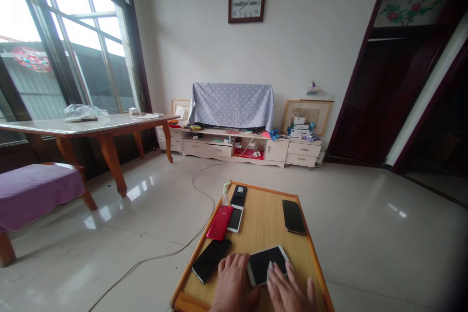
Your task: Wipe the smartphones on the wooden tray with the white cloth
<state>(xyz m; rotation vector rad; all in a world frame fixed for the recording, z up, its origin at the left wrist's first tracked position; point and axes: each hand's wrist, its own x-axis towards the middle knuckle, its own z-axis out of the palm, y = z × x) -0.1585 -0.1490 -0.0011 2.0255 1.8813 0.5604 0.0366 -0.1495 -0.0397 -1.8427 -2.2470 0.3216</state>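
Observation:
A white-framed smartphone with a dark screen lies tilted near the front of a small wooden table. My left hand grips its left edge, fingers bent along the side and thumb at the lower corner. Across the lower right of the screen rests my right hand, its fingers stretched and apart. Something pale shows at its fingertips, too small to make out. Left of my left hand is a black smartphone. Beyond it, a red smartphone partly covers another white smartphone.
At the table's far left stand a small pump bottle and a black phone. Another dark phone lies along the right edge. A cable crosses the floor on the left. A low white cabinet stands against the far wall.

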